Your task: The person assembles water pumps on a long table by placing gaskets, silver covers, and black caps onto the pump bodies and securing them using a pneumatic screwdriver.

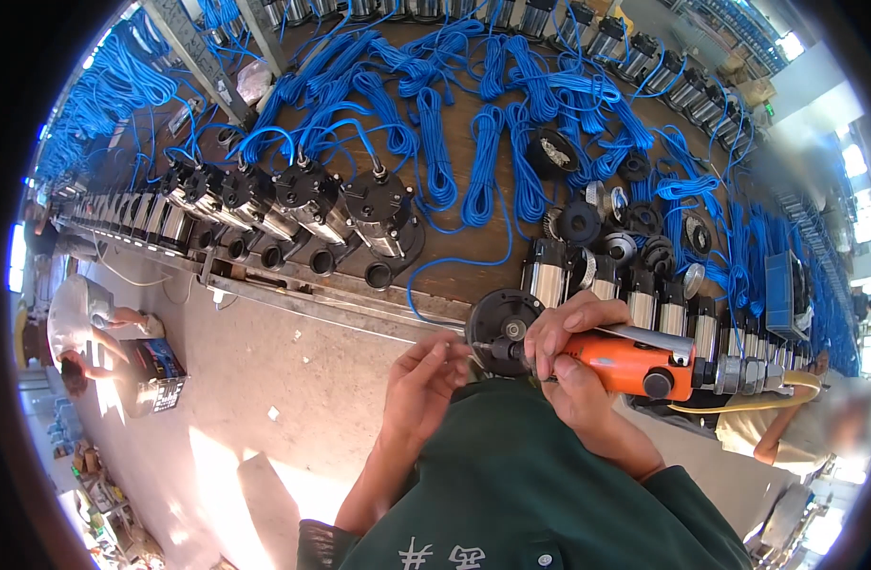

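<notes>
My right hand (576,356) is wrapped round an orange air tool (630,363) with a silver lever, held level and pointing left. The tool's dark nose reaches a black round pump part (500,309) at the bench's front edge, close to my body. My left hand (418,380) is beside that part, left of the tool's nose, with thumb and fingers pinched together. Whatever is between those fingertips is too small to make out. A blue cable (459,263) runs along the bench by the round part. A yellow hose (801,382) trails from the tool's back end.
Black-topped steel pumps (374,214) stand in a row at left. Coiled blue cables (483,161) cover the bench behind. Steel motor bodies (642,299) and loose black rings (580,223) crowd the right. One person (84,332) is at far left, another (796,427) at right.
</notes>
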`<state>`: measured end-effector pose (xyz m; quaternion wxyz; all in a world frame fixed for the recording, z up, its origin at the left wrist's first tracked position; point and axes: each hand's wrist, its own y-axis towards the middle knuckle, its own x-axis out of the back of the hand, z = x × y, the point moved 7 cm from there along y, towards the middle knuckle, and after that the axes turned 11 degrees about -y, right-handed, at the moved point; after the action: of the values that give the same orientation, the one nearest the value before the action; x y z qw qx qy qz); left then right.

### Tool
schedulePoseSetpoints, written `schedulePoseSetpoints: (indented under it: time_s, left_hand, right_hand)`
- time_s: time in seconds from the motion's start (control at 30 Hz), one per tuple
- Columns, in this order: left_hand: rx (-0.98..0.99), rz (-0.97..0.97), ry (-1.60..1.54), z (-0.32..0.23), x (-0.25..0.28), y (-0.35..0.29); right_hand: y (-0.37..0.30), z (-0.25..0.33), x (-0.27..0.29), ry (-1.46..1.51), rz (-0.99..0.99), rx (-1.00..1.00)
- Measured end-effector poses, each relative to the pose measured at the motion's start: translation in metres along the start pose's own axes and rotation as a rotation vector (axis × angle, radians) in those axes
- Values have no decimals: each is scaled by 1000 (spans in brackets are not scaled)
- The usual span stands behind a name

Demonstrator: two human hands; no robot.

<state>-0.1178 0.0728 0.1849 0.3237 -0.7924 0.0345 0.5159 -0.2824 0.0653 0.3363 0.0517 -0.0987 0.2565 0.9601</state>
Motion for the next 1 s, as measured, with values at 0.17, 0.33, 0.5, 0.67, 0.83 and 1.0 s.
schedulePoseSetpoints:
  time_s: [0.17, 0.33, 0.5, 0.67, 0.83, 1.0]
  left_hand:
    - [34, 83, -17, 6, -2, -2]
    - [63, 78, -35, 15, -8, 0]
    - [138, 170, -40, 25, -18, -3]
    - [151, 129, 3, 33, -20, -2]
    - [128, 103, 46, 41, -21, -3]
    - [-326, 101, 791, 30, -17, -2]
  right_hand:
    - [0, 2, -8, 43, -4, -14]
    - [-2, 4, -4, 89, -61, -47]
    - [-5, 3, 2, 92, -93, -78]
    - [-9, 6, 8, 67, -105, -112]
    - [-13, 7, 12, 42, 122, -81]
    - [-28, -1, 16, -152, 182, -102]
